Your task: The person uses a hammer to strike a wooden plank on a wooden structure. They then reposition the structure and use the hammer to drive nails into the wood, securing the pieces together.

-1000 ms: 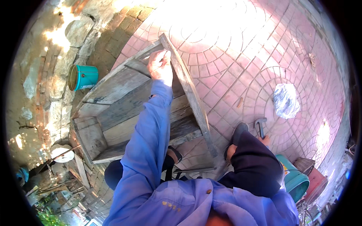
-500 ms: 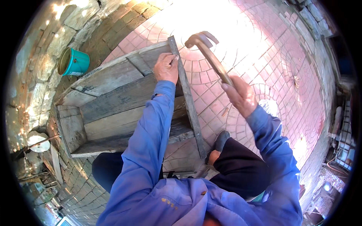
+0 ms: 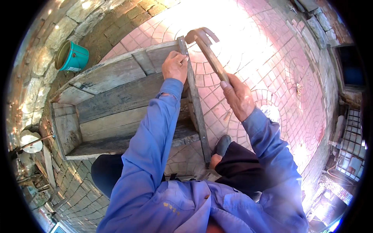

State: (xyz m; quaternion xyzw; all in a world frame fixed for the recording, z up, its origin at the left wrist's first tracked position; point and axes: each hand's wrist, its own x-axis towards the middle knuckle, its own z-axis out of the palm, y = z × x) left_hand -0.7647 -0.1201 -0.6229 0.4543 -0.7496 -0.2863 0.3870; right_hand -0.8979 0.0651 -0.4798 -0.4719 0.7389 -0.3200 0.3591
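Observation:
A claw hammer (image 3: 213,57) with a wooden handle is gripped in my right hand (image 3: 237,99), my fingers wrapped round the handle's lower end. Its head is just right of the far end of a narrow upright board (image 3: 197,101), which closes the right end of a weathered wooden box (image 3: 112,99). My left hand (image 3: 175,66) is closed in a pinch against that board near its far corner. What the fingertips hold is too small to make out. The box lies open toward me, showing its grey plank inside.
A teal bucket (image 3: 74,57) stands beyond the box, near a stone wall (image 3: 46,50). Pink patterned paving (image 3: 268,73) spreads to the right. My shoe (image 3: 222,145) is beside the board's near end. Wood scraps (image 3: 49,165) lie at the left.
My right hand has moved left, bringing the hammer head nearer the far end of the board. My left hand keeps its pinch there. The whole view has shifted slightly.

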